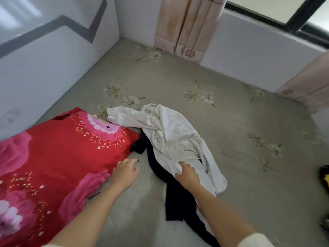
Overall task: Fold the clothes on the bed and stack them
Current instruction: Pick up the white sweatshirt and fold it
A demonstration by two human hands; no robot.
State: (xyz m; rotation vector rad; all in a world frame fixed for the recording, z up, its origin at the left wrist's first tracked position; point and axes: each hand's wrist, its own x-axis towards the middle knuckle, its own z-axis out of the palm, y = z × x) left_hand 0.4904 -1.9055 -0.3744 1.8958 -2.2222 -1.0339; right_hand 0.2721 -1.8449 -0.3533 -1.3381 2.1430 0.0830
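Observation:
A crumpled white garment (167, 132) lies in a heap in the middle of the bed (231, 122). A dark navy garment (176, 196) lies partly under it and trails toward me. My right hand (187, 173) rests on the near edge of the white garment with fingers loosely bent. My left hand (125, 171) hovers over the bare sheet just left of the clothes, fingers relaxed, holding nothing, beside the edge of a red floral cloth (53, 157).
The red floral cloth covers the left near part of the bed. White walls close the left and far sides. Pink curtains (187, 27) hang at the far corner under a window. A yellow and black object (324, 177) shows at the right edge.

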